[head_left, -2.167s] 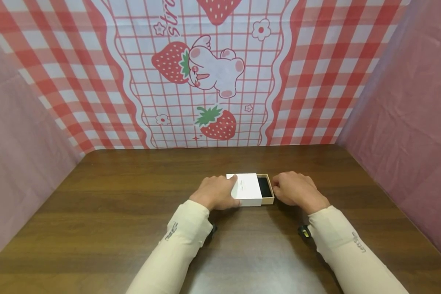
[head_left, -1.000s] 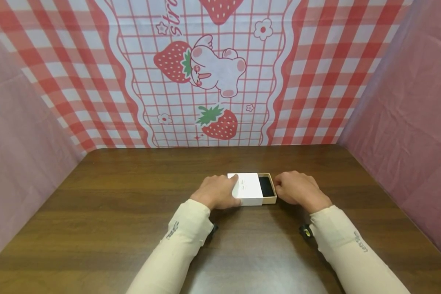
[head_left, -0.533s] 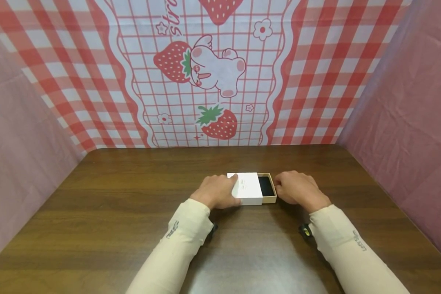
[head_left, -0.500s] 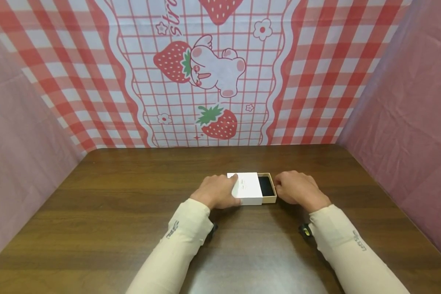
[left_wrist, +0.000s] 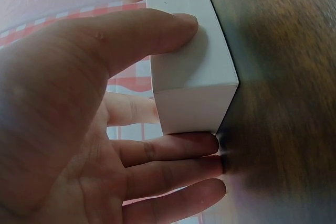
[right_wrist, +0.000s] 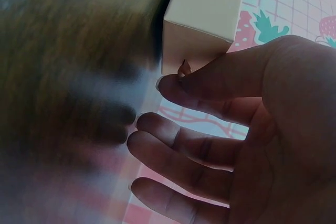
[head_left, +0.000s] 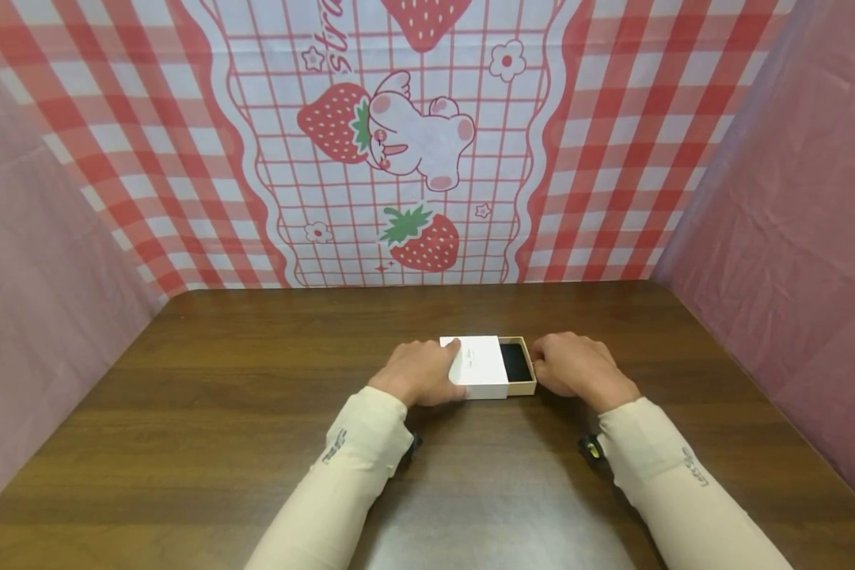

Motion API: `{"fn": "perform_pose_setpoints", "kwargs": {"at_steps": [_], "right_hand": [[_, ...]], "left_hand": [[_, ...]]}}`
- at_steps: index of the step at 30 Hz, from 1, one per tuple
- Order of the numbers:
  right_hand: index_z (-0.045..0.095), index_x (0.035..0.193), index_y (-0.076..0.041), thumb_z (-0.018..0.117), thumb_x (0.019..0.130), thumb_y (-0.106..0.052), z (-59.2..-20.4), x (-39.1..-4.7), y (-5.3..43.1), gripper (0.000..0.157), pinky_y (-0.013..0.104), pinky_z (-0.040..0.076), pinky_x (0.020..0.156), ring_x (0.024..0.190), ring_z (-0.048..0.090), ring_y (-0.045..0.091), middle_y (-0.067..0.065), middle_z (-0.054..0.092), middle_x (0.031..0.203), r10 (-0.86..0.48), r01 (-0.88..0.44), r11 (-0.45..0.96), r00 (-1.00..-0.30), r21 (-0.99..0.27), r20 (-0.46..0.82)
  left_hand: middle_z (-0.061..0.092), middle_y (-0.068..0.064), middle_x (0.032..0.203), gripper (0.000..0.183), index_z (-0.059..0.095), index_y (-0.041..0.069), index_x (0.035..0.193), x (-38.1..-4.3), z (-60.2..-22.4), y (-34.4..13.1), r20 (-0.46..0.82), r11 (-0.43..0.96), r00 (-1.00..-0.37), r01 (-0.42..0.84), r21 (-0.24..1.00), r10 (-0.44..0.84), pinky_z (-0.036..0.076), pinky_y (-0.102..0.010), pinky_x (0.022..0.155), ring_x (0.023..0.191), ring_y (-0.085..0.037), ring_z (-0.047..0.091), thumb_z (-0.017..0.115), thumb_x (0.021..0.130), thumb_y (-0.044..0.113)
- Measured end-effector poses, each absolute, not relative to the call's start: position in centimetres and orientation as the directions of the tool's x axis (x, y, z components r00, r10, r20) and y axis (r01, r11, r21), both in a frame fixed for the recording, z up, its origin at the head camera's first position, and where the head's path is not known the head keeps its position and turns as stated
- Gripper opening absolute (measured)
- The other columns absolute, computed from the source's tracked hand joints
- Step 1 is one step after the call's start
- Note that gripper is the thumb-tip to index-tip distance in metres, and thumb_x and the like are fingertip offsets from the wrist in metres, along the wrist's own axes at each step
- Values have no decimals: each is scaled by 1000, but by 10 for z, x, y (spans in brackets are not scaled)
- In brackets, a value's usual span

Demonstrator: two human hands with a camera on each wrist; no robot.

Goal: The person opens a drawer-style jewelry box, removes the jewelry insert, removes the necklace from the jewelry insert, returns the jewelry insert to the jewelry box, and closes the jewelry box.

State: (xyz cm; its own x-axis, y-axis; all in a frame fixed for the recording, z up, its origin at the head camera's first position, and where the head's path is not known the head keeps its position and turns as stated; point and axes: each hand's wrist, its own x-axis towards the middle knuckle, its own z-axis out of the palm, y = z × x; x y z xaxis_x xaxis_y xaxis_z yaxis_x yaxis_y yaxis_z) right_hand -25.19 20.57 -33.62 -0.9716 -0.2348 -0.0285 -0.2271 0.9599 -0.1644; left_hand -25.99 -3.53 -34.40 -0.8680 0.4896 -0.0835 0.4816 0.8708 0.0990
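A white drawer box [head_left: 479, 366] with small print on its lid lies on the table, its pale tan inner tray [head_left: 522, 389] partly slid out to the right. Something flat and black [head_left: 516, 362] shows inside the tray. My left hand [head_left: 420, 372] grips the box's white sleeve [left_wrist: 194, 77], thumb on the near side, a forefinger across the far side and another finger at the end. At the tray's end, my right hand [head_left: 577, 368] pinches a small brownish pull tab [right_wrist: 185, 69] between thumb and forefinger. Its other fingers are loosely bent above the table.
The brown wooden table [head_left: 256, 348] reaches back to a red-and-white checked cloth [head_left: 613, 158] with strawberry prints. Pink cloth [head_left: 805, 237] hangs at the right side, and a paler curtain [head_left: 36, 237] hangs at the left.
Since the oldest frame, the tray has slid slightly farther right out of the sleeve, with my right hand moving along. Over the last second both hands and the box look almost still.
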Motion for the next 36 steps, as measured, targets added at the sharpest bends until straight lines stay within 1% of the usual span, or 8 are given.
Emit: {"fn": "perform_pose_setpoints", "kwargs": {"at_steps": [13, 21, 30, 36], "right_hand": [[59, 68, -19, 53, 85, -10, -336, -252, 205, 20, 41, 38, 56, 66, 49, 21, 2, 52, 68, -241, -236, 959, -970, -156, -14], [62, 72, -19, 54, 86, -12, -336, -252, 205, 18, 41, 38, 57, 66, 49, 21, 2, 52, 68, -234, -226, 960, -972, -167, -29], [62, 71, -19, 53, 85, -11, -336, -252, 207, 18, 40, 38, 56, 66, 49, 21, 2, 53, 68, -238, -230, 959, -971, -164, -27], [60, 69, -20, 53, 84, -11, -337, -252, 208, 18, 40, 37, 55, 66, 49, 21, 1, 53, 68, -239, -234, 959, -971, -157, -15]], "left_hand": [[63, -11, 131, 81, 43, 13, 153, -259, -343, -37, -88, 872, -869, 478, 104, 487, 52, -40, 81, 96, -22, 63, 68, 88, 55], [64, -11, 131, 81, 43, 13, 153, -259, -343, -37, -83, 870, -868, 481, 104, 490, 52, -40, 81, 96, -22, 63, 68, 88, 55], [63, -11, 131, 81, 43, 13, 153, -260, -344, -37, -82, 868, -866, 486, 98, 494, 52, -40, 81, 98, -22, 63, 68, 88, 55], [64, -11, 129, 80, 45, 13, 152, -259, -344, -37, -73, 865, -863, 492, 98, 499, 52, -41, 81, 99, -25, 64, 69, 88, 54]]}}
